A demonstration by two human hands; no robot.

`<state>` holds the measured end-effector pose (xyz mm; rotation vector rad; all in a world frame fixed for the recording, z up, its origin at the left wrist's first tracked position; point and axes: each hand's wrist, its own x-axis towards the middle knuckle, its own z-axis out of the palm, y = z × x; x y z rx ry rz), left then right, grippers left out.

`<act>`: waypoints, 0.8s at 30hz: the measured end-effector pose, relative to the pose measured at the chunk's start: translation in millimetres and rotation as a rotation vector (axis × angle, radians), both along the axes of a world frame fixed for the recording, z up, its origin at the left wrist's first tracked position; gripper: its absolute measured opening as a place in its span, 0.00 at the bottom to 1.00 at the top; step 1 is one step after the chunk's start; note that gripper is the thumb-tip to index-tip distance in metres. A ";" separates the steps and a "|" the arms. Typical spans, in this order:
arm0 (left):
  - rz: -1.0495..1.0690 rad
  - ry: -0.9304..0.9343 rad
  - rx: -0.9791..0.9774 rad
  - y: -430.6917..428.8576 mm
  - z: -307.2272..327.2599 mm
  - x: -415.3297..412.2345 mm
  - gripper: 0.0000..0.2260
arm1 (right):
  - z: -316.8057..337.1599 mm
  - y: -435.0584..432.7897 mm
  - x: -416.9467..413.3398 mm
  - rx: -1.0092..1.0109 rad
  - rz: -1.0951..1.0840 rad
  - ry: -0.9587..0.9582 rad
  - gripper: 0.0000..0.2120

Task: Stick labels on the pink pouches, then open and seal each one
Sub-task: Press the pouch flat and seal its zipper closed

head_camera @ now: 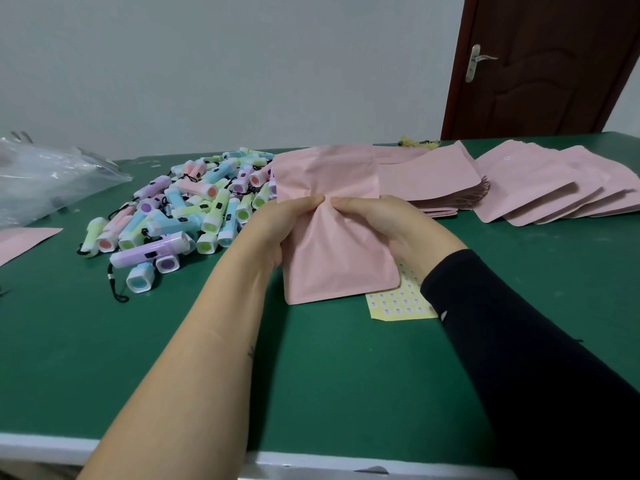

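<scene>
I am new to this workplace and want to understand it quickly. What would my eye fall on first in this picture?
First, the pink pouch at the centre, which the left hand and right hand pinch near its middle above the green table. Next, the heap of pastel mini flashlights to its left, and the fanned pink pouches at the far right. A yellow label sheet lies partly under the held pouch.

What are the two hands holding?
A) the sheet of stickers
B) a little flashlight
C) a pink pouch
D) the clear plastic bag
C: the left hand and the right hand both pinch the pink pouch near its middle, their fingertips close together on its front.
</scene>
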<state>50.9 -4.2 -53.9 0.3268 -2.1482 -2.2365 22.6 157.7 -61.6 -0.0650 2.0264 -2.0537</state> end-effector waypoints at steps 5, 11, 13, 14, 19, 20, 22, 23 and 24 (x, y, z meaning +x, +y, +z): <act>0.003 0.029 -0.047 -0.6 0.1 0.1 0.09 | 2.4 -2.2 4.0 -0.009 -0.041 -0.016 0.14; 0.013 0.086 -0.078 1.7 -4.7 -3.4 0.11 | 9.5 -3.4 6.5 0.011 -0.074 -0.035 0.05; -0.005 0.113 -0.062 0.4 -5.1 -2.4 0.12 | 10.7 -2.8 7.8 0.011 -0.076 -0.028 0.06; -0.009 0.121 -0.046 -0.2 -5.3 -2.1 0.13 | 10.8 -2.8 8.6 0.017 -0.079 -0.022 0.07; 0.011 0.173 0.013 2.1 -6.4 -1.0 0.11 | 10.0 -6.6 12.2 0.016 -0.100 -0.013 0.17; 0.009 0.178 0.012 2.6 -7.0 -0.9 0.11 | 10.0 -7.4 12.5 0.022 -0.100 -0.009 0.18; 0.014 0.174 0.015 2.6 -7.5 -0.9 0.12 | 9.4 -7.6 12.8 0.041 -0.098 0.001 0.16; 0.026 0.168 0.019 1.7 -7.1 -1.2 0.14 | 9.4 -7.3 13.3 0.048 -0.095 0.004 0.13; 0.043 0.167 0.021 0.4 -6.5 -1.9 0.15 | 9.4 -7.2 13.7 0.052 -0.086 0.003 0.10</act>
